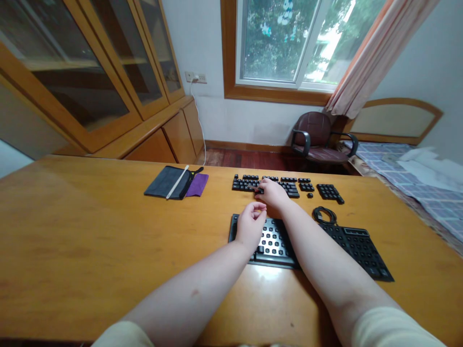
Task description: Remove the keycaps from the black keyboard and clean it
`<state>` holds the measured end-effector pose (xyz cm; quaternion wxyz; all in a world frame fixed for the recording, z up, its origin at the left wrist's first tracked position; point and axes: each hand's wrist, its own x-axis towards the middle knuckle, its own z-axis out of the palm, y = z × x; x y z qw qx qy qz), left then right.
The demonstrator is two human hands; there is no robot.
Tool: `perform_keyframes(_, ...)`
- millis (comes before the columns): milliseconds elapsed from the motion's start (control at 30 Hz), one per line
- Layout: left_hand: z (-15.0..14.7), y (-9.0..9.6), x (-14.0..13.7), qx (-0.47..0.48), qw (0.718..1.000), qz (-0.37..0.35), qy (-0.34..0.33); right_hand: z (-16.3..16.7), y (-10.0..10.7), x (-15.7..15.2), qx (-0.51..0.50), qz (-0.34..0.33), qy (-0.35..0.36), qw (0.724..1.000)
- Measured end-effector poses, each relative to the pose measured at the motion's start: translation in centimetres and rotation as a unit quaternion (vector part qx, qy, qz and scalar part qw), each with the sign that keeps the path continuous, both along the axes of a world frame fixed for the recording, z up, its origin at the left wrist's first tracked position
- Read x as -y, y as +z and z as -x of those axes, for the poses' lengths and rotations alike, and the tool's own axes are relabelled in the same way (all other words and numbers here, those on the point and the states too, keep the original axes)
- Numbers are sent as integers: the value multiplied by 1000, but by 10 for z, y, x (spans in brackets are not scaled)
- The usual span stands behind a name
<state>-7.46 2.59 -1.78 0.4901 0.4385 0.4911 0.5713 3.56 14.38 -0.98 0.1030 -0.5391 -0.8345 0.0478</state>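
Note:
Loose black keycaps [289, 187] lie in keyboard order along the far part of the table. My right hand [272, 193] reaches into their lower rows, its fingers closed at a keycap that they mostly hide. Nearer to me, my left hand [250, 225] hovers over a black keyboard base [277, 260], thumb and fingers pinched together; what they hold, if anything, is too small to name. Bare key sockets show across the base. My left hand and right forearm cover parts of it. The base's right portion [365, 250] extends beyond my right forearm.
A coiled black cable [324, 215] rests behind the keyboard. To the left on the wooden table [90, 231] are a dark pouch [162, 183], a pale stick [178, 182] across it and a purple cloth [197, 185]. An office chair [318, 137] stands beyond the table.

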Motion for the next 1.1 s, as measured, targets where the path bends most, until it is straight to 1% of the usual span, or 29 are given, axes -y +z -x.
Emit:
perform_keyframes(200, 1, 1, 2, -13, 1000, -6, -10, -2, 0, 2, -16, -7, -1, 1000)
perform_keyframes(367, 1, -2, 0, -18, 1000, -7, -13, -3, -1, 0, -16, 6, -3, 1000)
perform_keyframes(567, 1, 1, 1, -24, 1000, -4, -9, -3, 0, 0, -19, 11, -8, 1000)
perform_keyframes(700, 1, 2, 2, -1, 1000, 3, -15, -2, 4, 2, -13, 12, -11, 1000)
perform_keyframes(833, 2, 4, 2, 32, 999, 12, -10, -3, 6, 4, -14, -1, -18, 1000)
perform_keyframes(1100, 2, 6, 1, 44, 999, 26, -10, -4, 1, 5, -20, -4, -1, 1000)
